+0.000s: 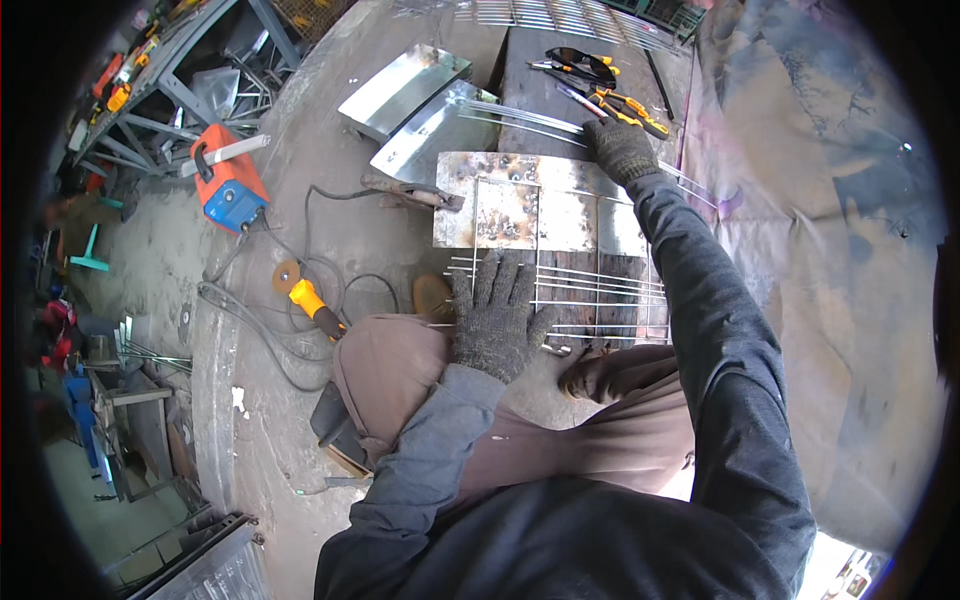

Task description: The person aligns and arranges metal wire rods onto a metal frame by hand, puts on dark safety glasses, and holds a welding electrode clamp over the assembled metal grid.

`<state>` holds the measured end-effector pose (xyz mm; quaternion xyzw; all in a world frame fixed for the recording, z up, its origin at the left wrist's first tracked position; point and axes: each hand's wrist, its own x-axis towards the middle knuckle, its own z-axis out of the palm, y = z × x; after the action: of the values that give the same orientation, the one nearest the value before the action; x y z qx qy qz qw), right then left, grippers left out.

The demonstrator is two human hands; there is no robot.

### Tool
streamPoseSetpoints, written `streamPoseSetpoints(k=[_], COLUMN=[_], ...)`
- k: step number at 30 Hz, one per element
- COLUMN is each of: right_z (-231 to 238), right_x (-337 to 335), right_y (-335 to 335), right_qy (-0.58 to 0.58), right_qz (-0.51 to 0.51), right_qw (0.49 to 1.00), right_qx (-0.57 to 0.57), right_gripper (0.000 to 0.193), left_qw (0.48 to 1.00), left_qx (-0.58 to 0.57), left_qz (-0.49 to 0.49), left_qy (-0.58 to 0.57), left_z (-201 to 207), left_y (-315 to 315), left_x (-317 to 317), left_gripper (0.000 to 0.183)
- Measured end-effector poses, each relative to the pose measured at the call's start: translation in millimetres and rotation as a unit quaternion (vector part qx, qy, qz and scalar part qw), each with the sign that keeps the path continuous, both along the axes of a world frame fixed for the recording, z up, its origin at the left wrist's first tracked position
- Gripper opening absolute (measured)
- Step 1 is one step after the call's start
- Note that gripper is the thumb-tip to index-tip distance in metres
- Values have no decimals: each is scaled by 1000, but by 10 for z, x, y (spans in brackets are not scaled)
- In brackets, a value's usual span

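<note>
My left hand, in a dark grey knit glove, lies flat with its fingers spread on thin metal rods. These rods cross other wires as a grid, partly over a rusty-spotted metal plate. Farther off, my right hand, gloved alike, has its fingers curled over a few loose thin rods. The rods stick out on both sides of that hand. Its fingertips are partly hidden. Beside it lie pliers with yellow-black handles and a marker pen.
Dark sunglasses rest beyond the pliers. Two shiny sheet-metal pieces sit left of the dark board. A clamp reaches the plate's left edge. An angle grinder, looped cables and an orange-blue machine occupy the left floor. Cloth hangs at right.
</note>
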<state>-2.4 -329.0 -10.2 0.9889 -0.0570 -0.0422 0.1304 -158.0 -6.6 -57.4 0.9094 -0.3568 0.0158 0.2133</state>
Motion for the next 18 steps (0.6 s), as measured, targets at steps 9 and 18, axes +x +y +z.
streamPoseSetpoints(k=[9, 18], right_z=[-25, 362], right_x=[-174, -257], right_y=[29, 433], right_qy=[-53, -270], right_qz=[86, 184], right_qw=[995, 930], right_qx=[-3, 167], right_gripper=[29, 30], left_qw=[1000, 998], left_qx=[-7, 61], left_qz=[-1, 0], left_qy=[-7, 9], left_z=[8, 4], left_y=[12, -19], left_x=[-34, -7], left_gripper=[68, 76])
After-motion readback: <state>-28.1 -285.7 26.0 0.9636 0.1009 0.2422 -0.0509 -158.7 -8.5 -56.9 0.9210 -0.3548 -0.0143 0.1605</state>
